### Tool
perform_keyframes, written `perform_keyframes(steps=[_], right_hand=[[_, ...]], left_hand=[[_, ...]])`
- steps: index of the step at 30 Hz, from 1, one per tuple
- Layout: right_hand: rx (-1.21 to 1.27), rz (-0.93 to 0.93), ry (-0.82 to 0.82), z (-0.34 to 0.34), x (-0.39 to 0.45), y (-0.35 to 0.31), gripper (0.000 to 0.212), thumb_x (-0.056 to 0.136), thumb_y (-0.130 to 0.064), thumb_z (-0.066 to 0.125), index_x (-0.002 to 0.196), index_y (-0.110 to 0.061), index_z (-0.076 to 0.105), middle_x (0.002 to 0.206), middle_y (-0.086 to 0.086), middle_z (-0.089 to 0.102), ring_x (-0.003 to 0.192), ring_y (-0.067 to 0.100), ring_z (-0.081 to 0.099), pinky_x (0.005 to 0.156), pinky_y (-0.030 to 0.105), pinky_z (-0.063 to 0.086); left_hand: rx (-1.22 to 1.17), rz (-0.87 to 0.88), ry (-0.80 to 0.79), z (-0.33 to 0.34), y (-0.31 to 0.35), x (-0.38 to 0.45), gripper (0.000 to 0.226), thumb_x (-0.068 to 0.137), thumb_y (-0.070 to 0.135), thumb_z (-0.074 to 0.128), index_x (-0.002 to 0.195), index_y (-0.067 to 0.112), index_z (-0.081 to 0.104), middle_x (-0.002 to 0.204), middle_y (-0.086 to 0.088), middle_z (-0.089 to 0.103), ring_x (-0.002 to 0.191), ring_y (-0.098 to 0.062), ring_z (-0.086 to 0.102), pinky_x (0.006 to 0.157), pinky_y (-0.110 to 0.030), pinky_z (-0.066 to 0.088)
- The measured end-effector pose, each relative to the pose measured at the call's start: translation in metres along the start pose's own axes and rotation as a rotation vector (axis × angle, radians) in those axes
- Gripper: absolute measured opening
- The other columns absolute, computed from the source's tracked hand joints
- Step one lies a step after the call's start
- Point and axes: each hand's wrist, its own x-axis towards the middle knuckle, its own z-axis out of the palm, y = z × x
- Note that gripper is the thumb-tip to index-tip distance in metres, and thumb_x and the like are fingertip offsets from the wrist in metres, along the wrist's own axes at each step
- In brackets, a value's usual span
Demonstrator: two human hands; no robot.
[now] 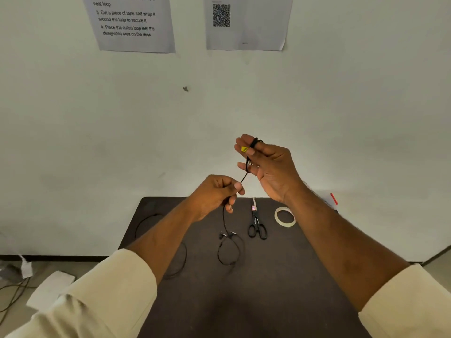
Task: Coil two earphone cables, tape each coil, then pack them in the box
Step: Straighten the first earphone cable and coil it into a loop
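Your left hand (216,193) pinches the thin black earphone cable (225,223), its slack looping on the matte dark tabletop (280,276). Your right hand (266,164) wears coils round spread fingers (244,142). Below: black-handled scissors (256,225), then a translucent tape ring (285,216).

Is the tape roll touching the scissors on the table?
Apart. The head view shows bare dark table between the tape roll and the scissors.
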Motion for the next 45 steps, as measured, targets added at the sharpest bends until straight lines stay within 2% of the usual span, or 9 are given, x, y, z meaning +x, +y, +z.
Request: perform_keyframes(steps=[6, 11, 15, 20, 25, 31, 35, 40, 45], right_hand=[[-0.611, 0.131, -0.137, -0.032, -0.006, 0.012, 0.024, 0.089, -0.003, 0.064, 0.112, -0.007, 0.07, 0.118, -0.005, 0.069, 0.109, -0.002, 0.062, 0.1, 0.019, 0.046], [-0.56, 0.291, -0.21, -0.031, -0.021, 0.026, 0.022, 0.09, -0.01, 0.066, 0.108, -0.021, 0.073, 0.119, -0.009, 0.069, 0.108, 0.007, 0.064, 0.084, 0.034, 0.054], [-0.307, 0.401, -0.219, -0.024, -0.028, 0.027, 0.024, 0.09, -0.012, 0.066, 0.108, -0.025, 0.073, 0.119, -0.006, 0.069, 0.111, 0.017, 0.066, 0.084, 0.05, 0.057], [0.02, 0.509, -0.303, -0.017, -0.033, 0.019, 0.032, 0.083, -0.017, 0.067, 0.115, -0.017, 0.071, 0.125, 0.011, 0.066, 0.113, 0.036, 0.063, 0.08, 0.059, 0.055], [0.258, 0.335, -0.32, -0.003, -0.029, 0.001, 0.033, 0.087, -0.014, 0.062, 0.119, -0.016, 0.068, 0.125, 0.008, 0.066, 0.112, 0.036, 0.064, 0.078, 0.06, 0.054], [0.213, 0.148, -0.211, 0.003, -0.008, -0.02, 0.03, 0.085, -0.015, 0.063, 0.113, -0.02, 0.072, 0.123, 0.005, 0.068, 0.114, 0.034, 0.063, 0.083, 0.054, 0.056], [-0.06, 0.077, -0.087, -0.009, 0.0, -0.015, 0.026, 0.085, -0.016, 0.065, 0.108, -0.026, 0.072, 0.119, -0.002, 0.07, 0.115, 0.022, 0.063, 0.094, 0.051, 0.051], [-0.491, 0.073, -0.118, -0.028, 0.001, 0.003, 0.028, 0.091, -0.006, 0.062, 0.111, -0.023, 0.07, 0.108, -0.023, 0.069, 0.117, 0.006, 0.06, 0.097, 0.024, 0.049], [-0.704, 0.213, -0.222, -0.04, -0.004, 0.019, 0.023, 0.089, -0.005, 0.065, 0.112, -0.008, 0.071, 0.116, -0.01, 0.068, 0.107, -0.005, 0.062, 0.099, 0.019, 0.046]], left_hand=[[0.51, -0.007, -0.091, -0.025, 0.033, -0.01, 0.012, 0.085, 0.033, 0.069, 0.078, 0.025, 0.073, 0.056, 0.006, 0.063, 0.05, -0.007, 0.056, 0.056, -0.019, 0.046], [0.775, 0.109, -0.076, -0.034, 0.069, 0.006, 0.005, 0.086, 0.024, 0.07, 0.085, 0.023, 0.074, 0.083, 0.006, 0.072, 0.078, -0.008, 0.066, 0.07, -0.02, 0.05], [0.689, 0.21, -0.067, -0.029, 0.078, 0.017, 0.008, 0.084, 0.015, 0.072, 0.082, 0.023, 0.073, 0.081, 0.017, 0.069, 0.08, 0.006, 0.064, 0.069, -0.004, 0.044], [0.361, 0.245, -0.052, -0.018, 0.066, 0.021, 0.011, 0.086, 0.006, 0.069, 0.085, 0.017, 0.073, 0.082, 0.01, 0.073, 0.081, -0.003, 0.068, 0.074, -0.014, 0.05], [-0.143, 0.098, -0.002, 0.006, 0.035, 0.013, 0.038, 0.089, -0.01, 0.053, 0.08, 0.019, 0.076, 0.077, 0.002, 0.074, 0.075, -0.012, 0.07, 0.066, -0.024, 0.055], [-0.355, -0.024, -0.052, 0.028, -0.002, 0.004, 0.016, 0.094, 0.015, 0.058, 0.092, 0.009, 0.073, 0.068, -0.007, 0.056, 0.058, -0.015, 0.052, 0.061, -0.034, 0.055], [-0.174, -0.06, -0.007, 0.022, -0.008, -0.003, 0.025, 0.091, 0.028, 0.061, 0.095, 0.006, 0.073, 0.063, -0.005, 0.057, 0.056, -0.017, 0.051, 0.057, -0.03, 0.052], [0.294, -0.109, -0.005, 0.005, 0.001, -0.007, 0.021, 0.091, 0.029, 0.065, 0.086, 0.01, 0.073, 0.062, -0.003, 0.066, 0.055, -0.013, 0.061, 0.053, -0.025, 0.05], [0.599, -0.077, -0.046, -0.018, 0.03, -0.006, 0.011, 0.083, 0.026, 0.072, 0.081, 0.016, 0.073, 0.057, 0.003, 0.066, 0.051, -0.006, 0.061, 0.049, -0.016, 0.047]])
